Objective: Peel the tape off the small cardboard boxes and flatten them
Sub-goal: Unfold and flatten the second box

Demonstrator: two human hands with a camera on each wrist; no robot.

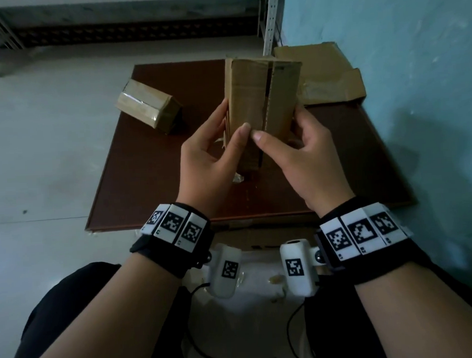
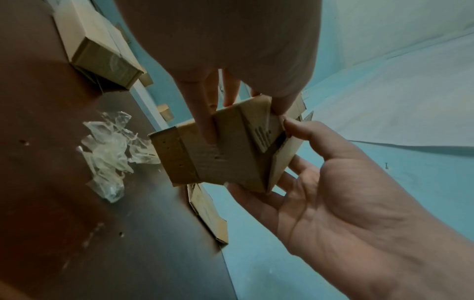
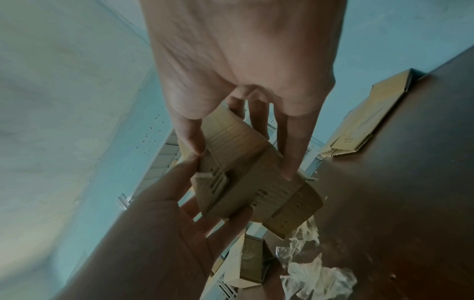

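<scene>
I hold a small brown cardboard box (image 1: 253,102) upright above the brown table (image 1: 154,187), with a dark gap along its front seam. My left hand (image 1: 233,118) grips its left side, thumb on the front face. My right hand (image 1: 278,123) grips the right side, thumb beside the left thumb. The left wrist view shows the box (image 2: 225,160) from below with a flap edge loose. A second box (image 1: 145,105), still wrapped in clear tape, lies at the table's back left. A wad of peeled clear tape (image 2: 110,154) lies on the table under the held box.
Flattened cardboard (image 1: 327,74) lies at the table's back right, against the blue wall (image 1: 415,89). A metal shelf upright (image 1: 270,20) stands behind it. Pale floor (image 1: 38,147) lies to the left of the table. My knees and camera cables are below the table's near edge.
</scene>
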